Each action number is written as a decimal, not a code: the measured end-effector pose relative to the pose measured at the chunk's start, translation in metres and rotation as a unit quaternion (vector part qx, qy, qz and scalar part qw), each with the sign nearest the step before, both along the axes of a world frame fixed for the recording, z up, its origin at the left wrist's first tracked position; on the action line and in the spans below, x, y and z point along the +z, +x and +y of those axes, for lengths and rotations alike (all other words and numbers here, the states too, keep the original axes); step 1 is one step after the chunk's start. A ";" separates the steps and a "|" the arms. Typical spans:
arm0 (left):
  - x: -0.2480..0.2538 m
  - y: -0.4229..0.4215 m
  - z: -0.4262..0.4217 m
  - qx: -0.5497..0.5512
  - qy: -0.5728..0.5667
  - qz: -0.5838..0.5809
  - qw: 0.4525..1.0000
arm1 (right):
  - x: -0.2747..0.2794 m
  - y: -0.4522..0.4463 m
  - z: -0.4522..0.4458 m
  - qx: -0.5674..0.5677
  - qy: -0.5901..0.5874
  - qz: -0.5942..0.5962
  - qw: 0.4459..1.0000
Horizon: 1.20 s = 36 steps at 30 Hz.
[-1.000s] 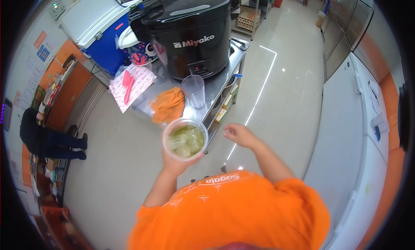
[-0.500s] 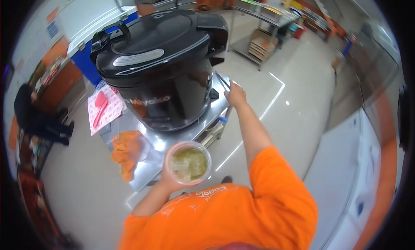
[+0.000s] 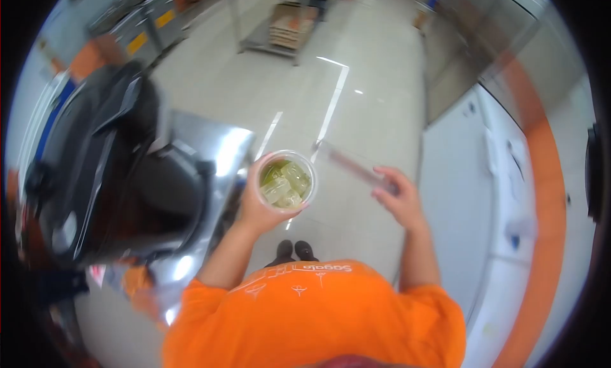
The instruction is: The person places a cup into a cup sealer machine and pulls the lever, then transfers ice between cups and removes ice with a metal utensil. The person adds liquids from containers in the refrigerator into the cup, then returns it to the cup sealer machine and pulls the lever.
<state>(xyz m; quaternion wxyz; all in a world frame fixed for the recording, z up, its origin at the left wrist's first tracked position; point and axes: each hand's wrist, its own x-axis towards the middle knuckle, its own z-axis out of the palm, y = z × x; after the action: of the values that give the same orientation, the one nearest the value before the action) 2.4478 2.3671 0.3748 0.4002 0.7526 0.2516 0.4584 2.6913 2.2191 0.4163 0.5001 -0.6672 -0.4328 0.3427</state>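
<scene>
My left hand (image 3: 254,205) is wrapped round a clear plastic cup (image 3: 311,188) in front of my chest. Ice cubes (image 3: 286,183) in a yellow-green liquid show through its open top. To the right of the cup, my right hand (image 3: 402,199) is closed on one end of a long thin utensil (image 3: 356,167). The utensil's far end points up and left, towards the cup, apart from it. Motion blur hides its exact kind.
A large black Miyako rice cooker (image 3: 121,196) stands on a steel table (image 3: 210,129) at left, with an orange cloth (image 3: 135,280) near it. A white chest freezer (image 3: 455,196) is at right. Farther off, a steel rack (image 3: 258,40) holds cardboard (image 3: 293,27).
My view and body have turned right, away from the rice cooker. My right hand has lifted the utensil from beside the cooker towards the cup. The cup stays in my left hand.
</scene>
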 end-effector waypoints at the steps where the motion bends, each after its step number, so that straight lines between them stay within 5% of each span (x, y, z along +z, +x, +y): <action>1: -0.002 0.021 0.003 -0.056 -0.010 -0.009 0.998 | 0.034 -0.001 -0.031 0.003 -0.036 -0.040 0.999; 2: -0.003 0.043 0.001 -0.115 -0.020 -0.017 0.993 | 0.054 0.001 -0.057 -0.042 -0.040 -0.047 0.997; 4: -0.003 0.090 -0.016 -0.224 -0.073 -0.047 0.971 | 0.079 0.004 -0.106 -0.009 -0.006 -0.360 0.933; 11: 0.007 0.227 -0.145 -0.506 -0.062 0.014 0.860 | 0.091 -0.001 -0.285 -0.206 -0.065 -0.526 0.823; 13: 0.009 0.258 -0.202 -0.569 -0.057 0.032 0.820 | 0.098 -0.010 -0.335 -0.206 -0.112 -0.652 0.721; 19: -0.001 0.328 -0.383 -0.685 -0.071 0.036 0.725 | 0.124 -0.030 -0.479 -0.226 -0.263 -0.696 0.628; 26: 0.017 0.387 -0.535 -0.779 -0.086 0.043 0.620 | 0.145 -0.013 -0.585 -0.260 -0.356 -0.663 0.606; 36: 0.011 0.479 -0.695 -0.881 -0.042 0.095 0.461 | 0.096 0.021 -0.678 -0.452 -0.440 -0.554 0.544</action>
<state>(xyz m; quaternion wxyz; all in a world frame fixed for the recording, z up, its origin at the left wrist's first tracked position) 2.9273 1.6720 0.3861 0.5963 0.5953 -0.4898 -0.2241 2.7123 1.5414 0.5128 -0.1063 -0.9682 -0.0598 -0.2186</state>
